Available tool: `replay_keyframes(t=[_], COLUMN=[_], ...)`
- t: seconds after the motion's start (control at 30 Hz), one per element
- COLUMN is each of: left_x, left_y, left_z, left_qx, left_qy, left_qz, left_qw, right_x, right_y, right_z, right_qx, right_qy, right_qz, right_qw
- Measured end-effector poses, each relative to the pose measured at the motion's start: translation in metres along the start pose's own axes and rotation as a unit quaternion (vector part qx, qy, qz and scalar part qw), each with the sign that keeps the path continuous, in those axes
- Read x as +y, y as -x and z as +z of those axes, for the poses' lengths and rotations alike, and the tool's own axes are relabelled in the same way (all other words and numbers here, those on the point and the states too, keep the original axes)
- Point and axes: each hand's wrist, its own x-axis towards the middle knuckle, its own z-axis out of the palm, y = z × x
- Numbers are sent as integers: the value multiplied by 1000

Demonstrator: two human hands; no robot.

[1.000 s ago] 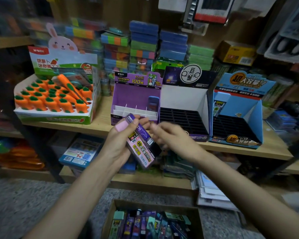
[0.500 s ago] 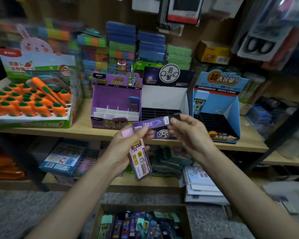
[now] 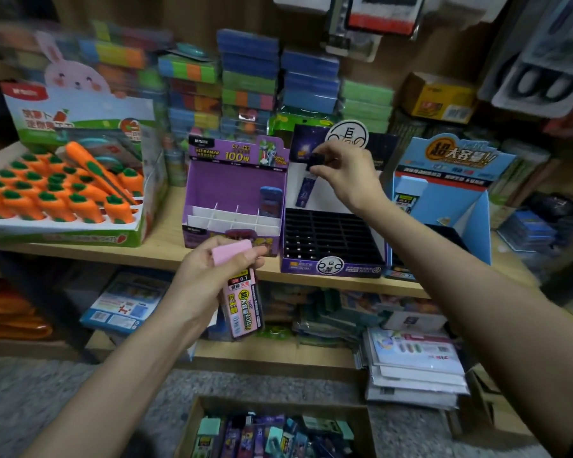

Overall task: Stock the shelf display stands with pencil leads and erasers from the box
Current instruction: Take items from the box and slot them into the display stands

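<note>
Wooden shelf (image 3: 166, 249) carries three card stands side by side: purple stand (image 3: 235, 180) left, black-grid stand (image 3: 331, 239) mid, blue stand (image 3: 444, 180) right. Cardboard box (image 3: 278, 406) sits on the floor at the near edge, packed w/ mixed lead cases & erasers, so stocking looks barely begun. Every slot I can see in the black-grid stand is empty.

Right hand (image 3: 348, 170) is up over that stand's far rows, pinching the black cap of a purple lead case (image 3: 306, 193). The case hangs upright w/ its lower end just above the grid, not in yet. Left hand (image 3: 212, 276), nearer & lower in front of the purple stand, is wrapped round a pink-capped lead case (image 3: 242, 305) marked 0.7.

Step in hand, imo: seating the purple case. Next: line its end up w/ one slot, lower it straight, let go. The pink one prob belongs in the blue stand since the artwork seems to match, but can't be sure.
</note>
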Motion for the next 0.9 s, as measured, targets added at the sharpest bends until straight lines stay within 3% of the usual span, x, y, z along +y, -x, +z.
replay_keyframes(t=[0.3, 0.47, 0.67, 0.77, 0.9], left_x=[-8, -15, -16, -11, -4], left_y=[-8, -11, -10, -7, 0], left_z=[-18, -16, -15, -10, -2], left_qx=[60, 66, 49, 26, 13], left_qy=[-18, -37, -58, -66, -76], left_qz=[26, 0, 1, -3, 3], left_qw=[998, 997, 997, 997, 997], right_x=[9, 8, 3, 0, -13], right_y=[-10, -3, 9, 10, 31], right_z=[17, 35, 46, 44, 21], right_qx=[-69, -16, 22, 27, 36], right_qy=[-21, -49, 50, 91, 36], right_qz=[-21, 10, -35, -17, 35], right_qw=[997, 999, 998, 995, 998])
